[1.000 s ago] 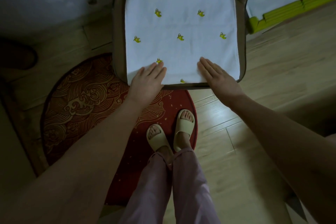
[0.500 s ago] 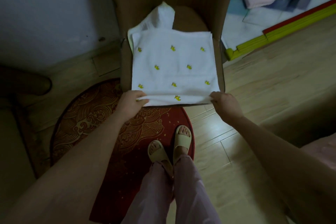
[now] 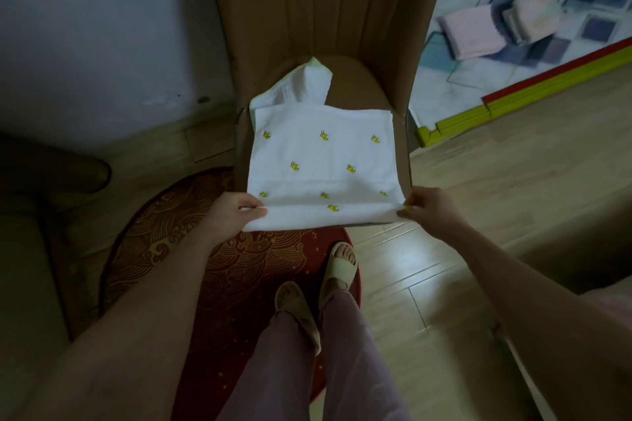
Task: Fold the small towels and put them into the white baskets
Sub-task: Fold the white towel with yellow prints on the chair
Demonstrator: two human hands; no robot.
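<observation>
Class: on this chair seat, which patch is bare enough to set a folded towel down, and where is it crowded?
Bare brown chair seat shows at the back right, bordered by the crumpled white cloth, the backrest and the white banana-print towel. The front is crowded: left hand and right hand pinch that towel's near corners.

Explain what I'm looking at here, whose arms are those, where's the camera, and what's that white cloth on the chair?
No machine here: a person wears one camera on the head, looking down, so the arms, legs and sandalled feet are their own. A white towel with small yellow banana prints lies on the seat of a brown padded chair. The left hand and right hand each pinch a near corner of it. Behind it sits a plain white bunched cloth. A red patterned round rug covers the wooden floor; pink folded towels lie farther off. No white basket is visible.
</observation>
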